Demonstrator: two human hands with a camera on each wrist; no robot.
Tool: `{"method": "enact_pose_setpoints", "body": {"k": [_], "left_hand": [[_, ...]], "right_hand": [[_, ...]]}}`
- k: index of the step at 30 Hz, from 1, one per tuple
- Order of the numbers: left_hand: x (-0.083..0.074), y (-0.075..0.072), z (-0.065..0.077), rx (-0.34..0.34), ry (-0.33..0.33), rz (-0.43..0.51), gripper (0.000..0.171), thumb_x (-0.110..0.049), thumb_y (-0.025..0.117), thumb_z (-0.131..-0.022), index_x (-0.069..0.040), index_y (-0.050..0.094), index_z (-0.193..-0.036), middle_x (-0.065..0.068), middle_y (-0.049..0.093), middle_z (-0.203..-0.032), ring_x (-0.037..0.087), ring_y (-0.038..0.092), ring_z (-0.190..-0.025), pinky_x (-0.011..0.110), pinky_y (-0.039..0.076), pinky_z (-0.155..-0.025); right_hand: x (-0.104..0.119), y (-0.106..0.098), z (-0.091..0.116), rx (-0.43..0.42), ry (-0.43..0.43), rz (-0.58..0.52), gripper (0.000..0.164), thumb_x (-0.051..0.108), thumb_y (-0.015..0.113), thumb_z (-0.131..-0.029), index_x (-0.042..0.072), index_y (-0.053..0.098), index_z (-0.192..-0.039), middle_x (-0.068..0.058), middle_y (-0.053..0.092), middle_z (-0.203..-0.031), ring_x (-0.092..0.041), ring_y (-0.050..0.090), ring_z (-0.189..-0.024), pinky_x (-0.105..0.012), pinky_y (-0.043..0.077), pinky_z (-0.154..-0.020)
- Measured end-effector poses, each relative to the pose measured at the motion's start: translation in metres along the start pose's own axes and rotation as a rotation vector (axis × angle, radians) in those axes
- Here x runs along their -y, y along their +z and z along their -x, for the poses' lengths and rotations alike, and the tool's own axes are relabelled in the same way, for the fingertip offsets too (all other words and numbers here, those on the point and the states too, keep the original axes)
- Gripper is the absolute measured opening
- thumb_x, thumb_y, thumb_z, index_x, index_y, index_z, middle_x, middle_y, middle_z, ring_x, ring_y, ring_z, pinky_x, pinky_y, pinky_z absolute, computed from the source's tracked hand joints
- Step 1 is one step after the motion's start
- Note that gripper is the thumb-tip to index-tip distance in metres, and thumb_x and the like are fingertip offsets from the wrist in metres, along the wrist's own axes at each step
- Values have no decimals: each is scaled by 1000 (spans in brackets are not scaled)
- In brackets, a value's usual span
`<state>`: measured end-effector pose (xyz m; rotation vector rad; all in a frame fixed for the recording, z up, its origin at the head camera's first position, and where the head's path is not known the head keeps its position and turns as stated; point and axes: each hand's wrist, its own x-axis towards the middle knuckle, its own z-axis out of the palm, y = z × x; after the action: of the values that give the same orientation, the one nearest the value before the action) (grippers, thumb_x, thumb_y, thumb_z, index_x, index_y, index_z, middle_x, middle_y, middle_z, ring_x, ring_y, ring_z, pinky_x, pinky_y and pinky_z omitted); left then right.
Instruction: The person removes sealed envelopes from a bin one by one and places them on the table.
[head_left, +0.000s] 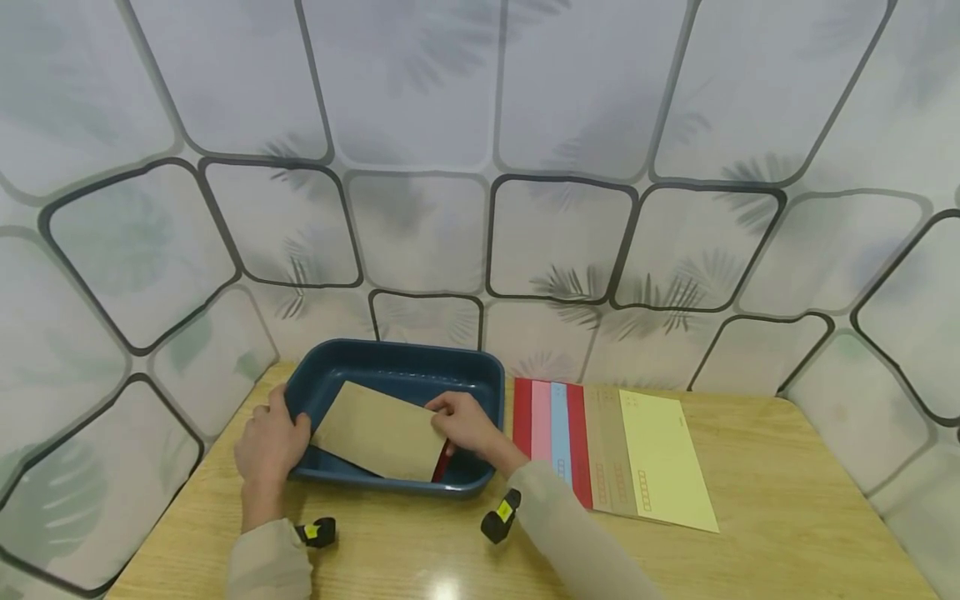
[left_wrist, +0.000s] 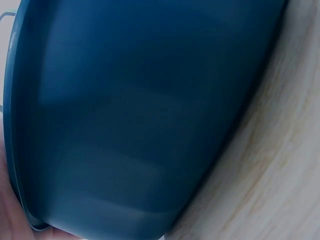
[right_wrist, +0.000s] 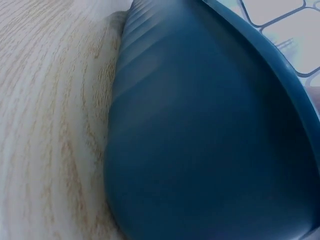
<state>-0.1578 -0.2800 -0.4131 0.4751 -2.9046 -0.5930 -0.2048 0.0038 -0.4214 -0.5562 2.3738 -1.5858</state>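
A deep blue plastic basin (head_left: 405,377) with rounded corners sits on the wooden table. My left hand (head_left: 272,440) grips its left rim, with the thumb on the inner side. Inside the basin lies a brown kraft envelope (head_left: 378,433), tilted, with a sliver of a red envelope (head_left: 441,463) showing under its right end. My right hand (head_left: 467,425) reaches over the front right of the basin and pinches the brown envelope's right edge. Both wrist views are mostly filled by the basin's outer wall (left_wrist: 135,120); the right one (right_wrist: 200,130) shows no fingers clearly.
Right of the basin, several overlapping envelopes lie fanned out: red (head_left: 522,412), pink (head_left: 541,417), blue (head_left: 559,425), another red, brown (head_left: 603,450) and a yellow one (head_left: 667,458) on top. A patterned curtain (head_left: 562,233) stands behind the table (head_left: 787,500).
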Motion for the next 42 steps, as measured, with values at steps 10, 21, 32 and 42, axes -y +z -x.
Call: {"method": "enact_pose_setpoints", "body": {"k": [10,21,32,42], "left_hand": [[0,-1,1,9,-4,6,63,-26,42,-90,-2,18,-143,37,42,-120,52,46,-99,65,41,-71],[-2,-2,1,18,-10,12,63,-26,41,-90,-2,17,-143,37,42,-120,52,45,-99,65,41,-72],[-2,-3,2,19,-8,15,63,-28,41,-90,-3,16,-143,37,42,-120,52,46,-98,65,41,-70],[-4,-4,3,17,-20,12,63,-27,42,-90,-2,18,-143,37,42,-119,52,46,-98,65,41,-72]], "right_hand": [[0,-1,0,-35,59,-94,22,1,49,-83,-1,62,-101,-11,64,-79,-16,54,-42,-34,52,-40],[-2,0,-2,-42,78,-140,21,0,49,-82,-2,62,-99,-10,63,-76,-16,55,-46,-22,46,-36],[-1,1,-1,-50,87,-107,16,2,49,-84,1,61,-94,-7,60,-65,-13,50,-36,-20,39,-31],[-1,1,-2,-66,88,-126,16,1,50,-83,-1,61,-94,-8,59,-64,-13,49,-36,-18,38,-30]]}}
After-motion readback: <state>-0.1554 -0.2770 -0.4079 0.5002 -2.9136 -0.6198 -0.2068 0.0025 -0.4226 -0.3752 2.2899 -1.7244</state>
